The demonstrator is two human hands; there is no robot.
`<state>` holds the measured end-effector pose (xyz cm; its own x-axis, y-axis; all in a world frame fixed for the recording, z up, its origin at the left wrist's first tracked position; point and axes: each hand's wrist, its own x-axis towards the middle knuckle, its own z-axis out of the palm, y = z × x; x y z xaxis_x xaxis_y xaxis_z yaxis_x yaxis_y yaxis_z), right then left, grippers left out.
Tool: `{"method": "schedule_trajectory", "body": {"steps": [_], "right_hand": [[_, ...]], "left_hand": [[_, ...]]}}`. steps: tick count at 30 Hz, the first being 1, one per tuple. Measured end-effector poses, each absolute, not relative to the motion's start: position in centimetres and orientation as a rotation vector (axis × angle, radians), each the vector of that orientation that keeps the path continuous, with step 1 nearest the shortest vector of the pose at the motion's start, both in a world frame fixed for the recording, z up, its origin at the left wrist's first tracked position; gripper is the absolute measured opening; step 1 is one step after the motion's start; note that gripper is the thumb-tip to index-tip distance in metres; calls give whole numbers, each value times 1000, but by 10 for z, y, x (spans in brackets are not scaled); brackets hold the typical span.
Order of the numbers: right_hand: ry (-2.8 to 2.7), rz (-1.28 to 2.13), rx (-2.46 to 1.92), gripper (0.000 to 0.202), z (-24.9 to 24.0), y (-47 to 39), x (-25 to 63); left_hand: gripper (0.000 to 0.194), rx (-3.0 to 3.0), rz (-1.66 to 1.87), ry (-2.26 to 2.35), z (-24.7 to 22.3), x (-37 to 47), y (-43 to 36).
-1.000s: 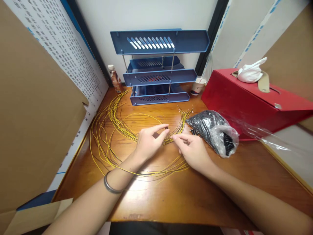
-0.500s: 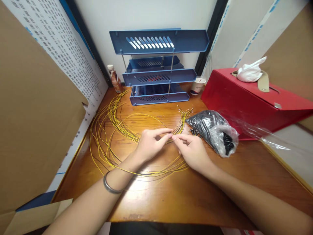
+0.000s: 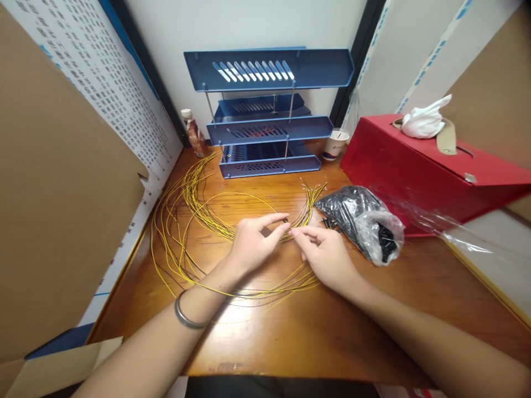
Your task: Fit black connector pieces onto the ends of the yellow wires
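Wires: yellow and dark, looped across centre left
Progress: seemingly partway; dark piece joined or not, cannot tell; black pieces loose beside bag, right of centre
Left hand: centre, thumb and forefinger around dark piece
Right hand: just beside, angled inward, fingertips pinching a wire

Solid blue letter tray with slanted slots, plain red box, yellow and dark wires.

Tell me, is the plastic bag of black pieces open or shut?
Open: the plastic bag's clear mouth is spread apart, and black pieces show through the opening.
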<state>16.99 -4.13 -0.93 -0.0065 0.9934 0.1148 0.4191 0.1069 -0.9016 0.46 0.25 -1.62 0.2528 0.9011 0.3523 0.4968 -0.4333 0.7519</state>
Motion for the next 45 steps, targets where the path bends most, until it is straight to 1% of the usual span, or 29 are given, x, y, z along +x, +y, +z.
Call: {"method": "schedule_trajectory", "body": {"steps": [4,10,20,30,40,43,45], "right_hand": [[-1573,857,-1421,40,-9,-43,170],[-1587,821,-1446,38,-11,-42,171],[-1547,865,-1429,27,-12,-40,171],[-1512,880,-1410,28,-11,-41,170],[-1494,848,-1431,28,-12,-40,171],[-1473,838,-1450,27,-12,-38,171],[-1457,842,-1450,29,-11,-37,171]], "left_hand": [[24,2052,1038,1150,-16,4,2],[21,2098,1059,1027,-17,3,2],[19,2044,1155,1232,-17,3,3],[20,2110,1092,1201,-16,4,2],[21,2197,1072,913,-15,2,1],[20,2141,1071,860,-14,4,0],[17,2039,1085,917,-13,5,-1]]}}
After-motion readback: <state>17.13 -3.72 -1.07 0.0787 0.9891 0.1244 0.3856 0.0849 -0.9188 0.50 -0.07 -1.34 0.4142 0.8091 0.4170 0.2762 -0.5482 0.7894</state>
